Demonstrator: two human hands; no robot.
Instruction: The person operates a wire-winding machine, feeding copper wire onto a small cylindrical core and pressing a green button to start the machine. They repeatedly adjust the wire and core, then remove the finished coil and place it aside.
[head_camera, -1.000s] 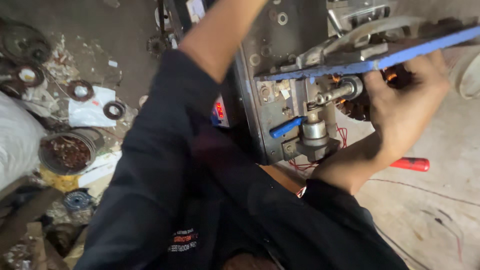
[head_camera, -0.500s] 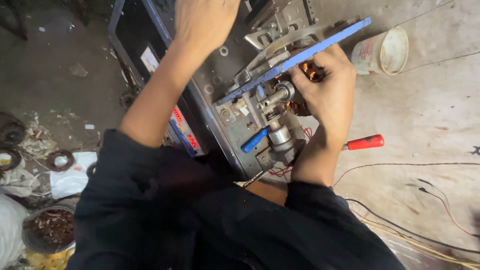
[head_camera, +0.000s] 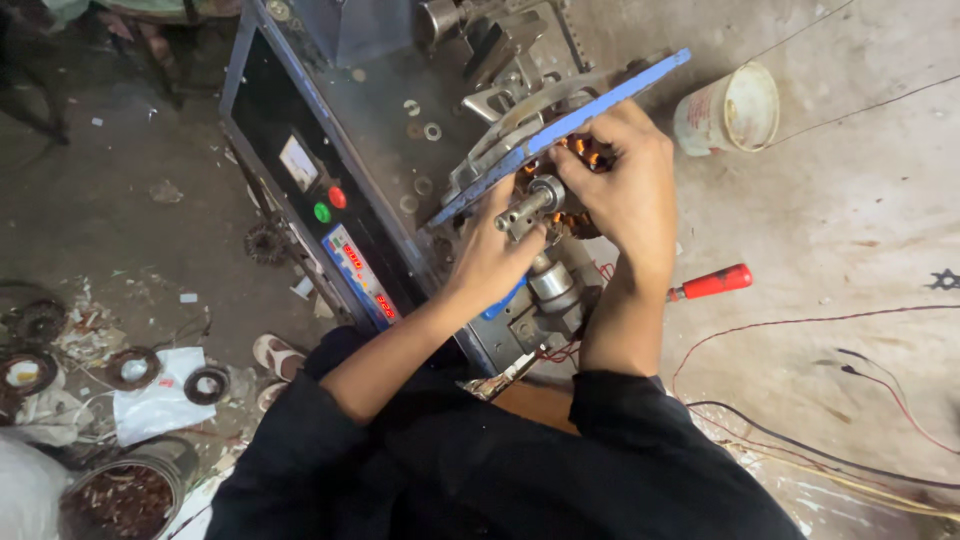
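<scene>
A grey winding machine (head_camera: 385, 130) with a blue bar (head_camera: 590, 108) and a steel shaft (head_camera: 530, 203) stands before me. A round stator (head_camera: 578, 215) with copper windings sits on the shaft. My left hand (head_camera: 495, 255) holds the stator from the near side, just below the shaft end. My right hand (head_camera: 625, 185) grips it from the far right, fingers curled over the copper coils under the blue bar. Most of the stator is hidden by both hands.
The machine's front panel (head_camera: 330, 225) has a red and a green button. A red-handled screwdriver (head_camera: 712, 284) lies on the concrete at right, a white cup (head_camera: 728, 108) behind it. Wires (head_camera: 860, 400) trail over the floor. Old coils and a scrap bucket (head_camera: 120, 495) sit at left.
My left hand has come down from the top of the machine to the stator at the shaft. My head has tilted, so the machine sits lower in view. The right hand stays on the stator.
</scene>
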